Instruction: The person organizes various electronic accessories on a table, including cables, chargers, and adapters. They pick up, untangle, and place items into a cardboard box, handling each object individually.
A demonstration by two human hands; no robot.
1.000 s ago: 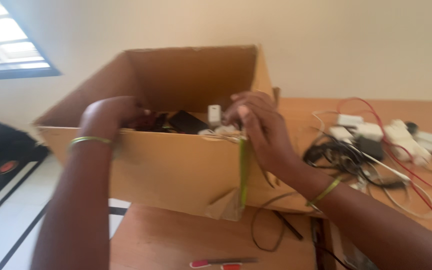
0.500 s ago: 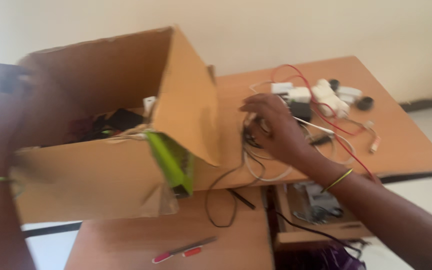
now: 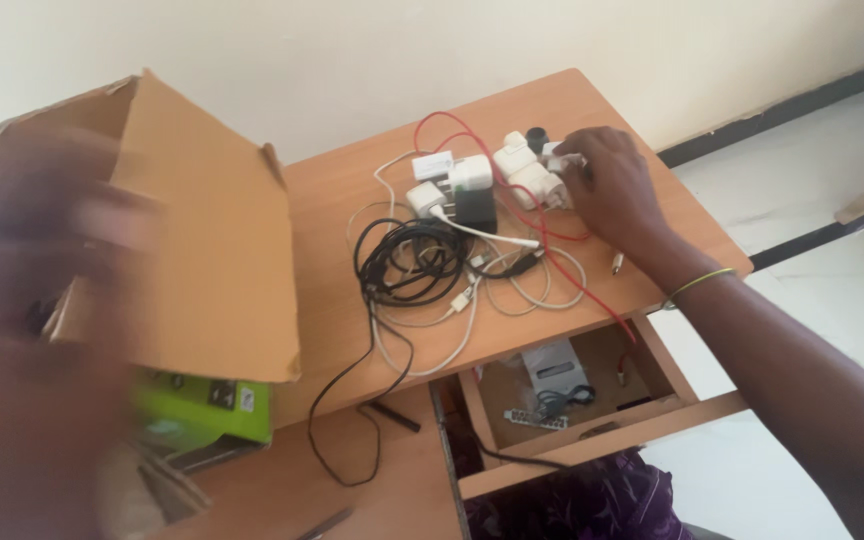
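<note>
My right hand (image 3: 620, 192) reaches across the wooden desk (image 3: 337, 195) to a cluster of white plug adapters (image 3: 527, 175) at its far side. Its fingertips close on a small white adapter (image 3: 564, 160). My left hand (image 3: 47, 235) is a heavy blur at the left, pressed against the tilted cardboard box (image 3: 207, 250), which it holds up. A green packet (image 3: 207, 410) shows under the box's lower edge. What lies inside the box is hidden.
A coil of black cable (image 3: 412, 262), white cables (image 3: 457, 320) and a red wire (image 3: 557, 235) sprawl over the desk. A black adapter (image 3: 474, 208) sits among the white ones. Below, an open drawer (image 3: 592, 425) holds small parts. Purple cloth (image 3: 577, 500) is beneath it.
My right hand left the box's edge and moved right to the adapters. The view swung right, and the box now sits tilted at the left with my left arm blurred over it.
</note>
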